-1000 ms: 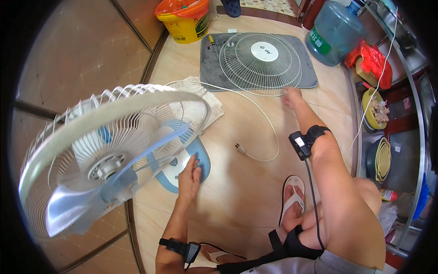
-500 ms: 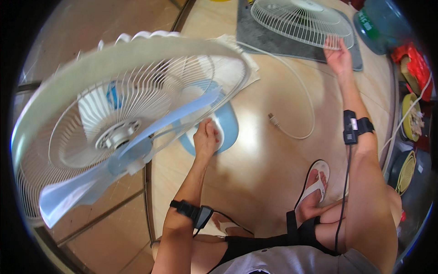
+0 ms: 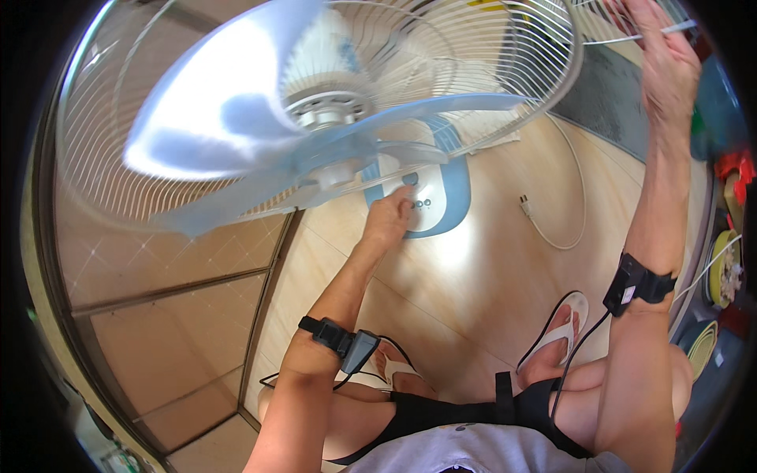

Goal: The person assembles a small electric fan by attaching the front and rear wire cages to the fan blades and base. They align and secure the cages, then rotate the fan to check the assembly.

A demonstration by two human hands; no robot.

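Observation:
A standing fan has a white and light-blue base with round dark buttons. Its uncovered fan blades, pale blue and see-through, sit in front of the rear grille, which fills the upper left. My left hand is at the control panel below the blades, fingers curled in and tips by the buttons; whatever they may hold is hidden. At the upper right, my right hand has its fingers closed on the rim of the loose white front grille, raised and cut off by the picture's edge.
A white power cord with its plug lies loose on the floor. Behind it is a dark grey mat. Along the right edge stand a blue water jug, a red bag and rolled bands. Glazed door panels run along the left.
My right hand has lifted the front grille off the grey mat, up toward the top right. The fan appears further right and higher in view, its head turned; my left hand stays by the base.

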